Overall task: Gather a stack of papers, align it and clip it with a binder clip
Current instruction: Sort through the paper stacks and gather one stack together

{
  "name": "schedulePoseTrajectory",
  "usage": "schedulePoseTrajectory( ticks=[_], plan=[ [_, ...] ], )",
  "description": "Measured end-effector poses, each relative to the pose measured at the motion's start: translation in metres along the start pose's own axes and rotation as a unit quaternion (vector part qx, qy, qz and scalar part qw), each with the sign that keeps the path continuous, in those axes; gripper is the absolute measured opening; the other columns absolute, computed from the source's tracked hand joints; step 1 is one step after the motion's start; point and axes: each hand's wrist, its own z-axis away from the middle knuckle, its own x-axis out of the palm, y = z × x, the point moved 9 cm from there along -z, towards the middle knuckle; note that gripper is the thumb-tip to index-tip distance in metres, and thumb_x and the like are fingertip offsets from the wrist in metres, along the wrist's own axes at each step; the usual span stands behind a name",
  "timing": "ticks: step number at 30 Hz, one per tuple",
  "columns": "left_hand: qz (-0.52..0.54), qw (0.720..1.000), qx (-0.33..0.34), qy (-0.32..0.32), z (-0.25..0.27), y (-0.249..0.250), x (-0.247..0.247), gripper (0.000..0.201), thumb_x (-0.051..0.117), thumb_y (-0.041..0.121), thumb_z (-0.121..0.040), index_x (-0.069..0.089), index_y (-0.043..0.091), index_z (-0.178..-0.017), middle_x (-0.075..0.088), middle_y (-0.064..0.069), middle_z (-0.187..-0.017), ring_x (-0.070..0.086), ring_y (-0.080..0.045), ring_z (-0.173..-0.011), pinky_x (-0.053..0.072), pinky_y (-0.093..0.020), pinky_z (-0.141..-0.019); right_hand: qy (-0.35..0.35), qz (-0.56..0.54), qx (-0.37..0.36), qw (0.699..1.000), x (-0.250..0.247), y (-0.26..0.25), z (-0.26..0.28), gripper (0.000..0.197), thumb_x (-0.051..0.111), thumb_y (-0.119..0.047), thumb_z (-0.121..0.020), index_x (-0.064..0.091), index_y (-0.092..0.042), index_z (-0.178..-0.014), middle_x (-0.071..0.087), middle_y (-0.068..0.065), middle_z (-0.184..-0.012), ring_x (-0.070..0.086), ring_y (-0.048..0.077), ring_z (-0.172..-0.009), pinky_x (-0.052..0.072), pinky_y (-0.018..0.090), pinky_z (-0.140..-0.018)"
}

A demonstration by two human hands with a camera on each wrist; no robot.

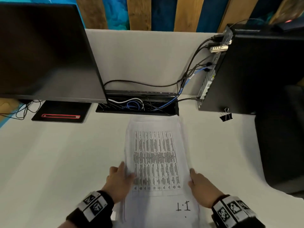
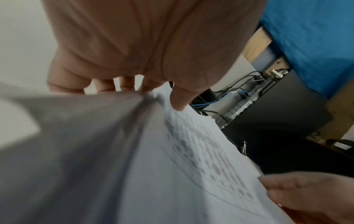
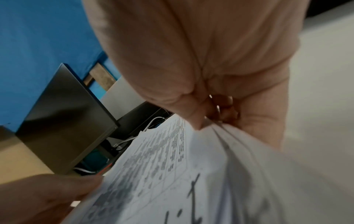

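Observation:
A stack of printed papers (image 1: 156, 162) with a table on the top sheet and a handwritten "1.1" near me is held over the white desk (image 1: 57, 153). My left hand (image 1: 121, 176) grips its left edge, thumb on top and fingers underneath, as the left wrist view shows on the papers (image 2: 191, 151). My right hand (image 1: 195, 180) pinches the right edge, thumb on the top sheet (image 3: 172, 159). The sheet edges look slightly uneven. A black binder clip (image 1: 226, 116) with silver handles lies on the desk at the far right, beside the computer case, apart from both hands.
A dark monitor (image 1: 46, 55) stands at the far left on a black base with a red outline (image 1: 60, 113). An open cable tray (image 1: 138, 104) full of wires runs just beyond the papers. A black computer case (image 1: 255, 71) stands at the right, a dark chair (image 1: 283, 145) nearer me.

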Motion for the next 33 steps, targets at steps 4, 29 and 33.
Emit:
schedulePoseTrajectory(
  ticks=[4, 29, 33],
  plan=[
    [0.029, 0.999, -0.028, -0.004, -0.009, 0.014, 0.004, 0.073, 0.045, 0.045, -0.092, 0.012, 0.013, -0.149, 0.028, -0.02, -0.141, 0.051, -0.041, -0.117, 0.047, -0.048, -0.098, -0.009, 0.031, 0.007, 0.999, 0.003, -0.009, -0.006, 0.049, 0.026, -0.014, -0.1, 0.017, 0.003, -0.145, 0.043, 0.017, -0.14, 0.046, 0.026, -0.127, 0.036, 0.026, -0.101],
    [-0.045, 0.997, -0.021, 0.057, -0.003, -0.016, -0.027, 0.015, 0.053, 0.007, -0.081, 0.052, 0.019, -0.09, 0.063, -0.002, -0.089, 0.063, -0.028, -0.099, 0.041, -0.024, -0.075, 0.078, -0.137, 0.019, 0.987, -0.002, 0.011, 0.002, 0.036, 0.063, -0.042, -0.082, 0.045, -0.013, -0.091, 0.053, -0.004, -0.082, 0.054, 0.014, -0.074, 0.045, 0.025, -0.062],
    [-0.023, 0.996, -0.002, 0.09, -0.004, -0.008, -0.031, 0.017, 0.061, 0.018, -0.082, 0.056, 0.016, -0.098, 0.061, -0.009, -0.104, 0.061, -0.03, -0.098, 0.043, -0.026, -0.079, 0.038, -0.168, 0.023, 0.985, 0.003, 0.015, -0.014, 0.038, 0.061, -0.047, -0.081, 0.056, -0.01, -0.088, 0.065, 0.002, -0.09, 0.063, 0.017, -0.083, 0.052, 0.032, -0.074]
  ],
)
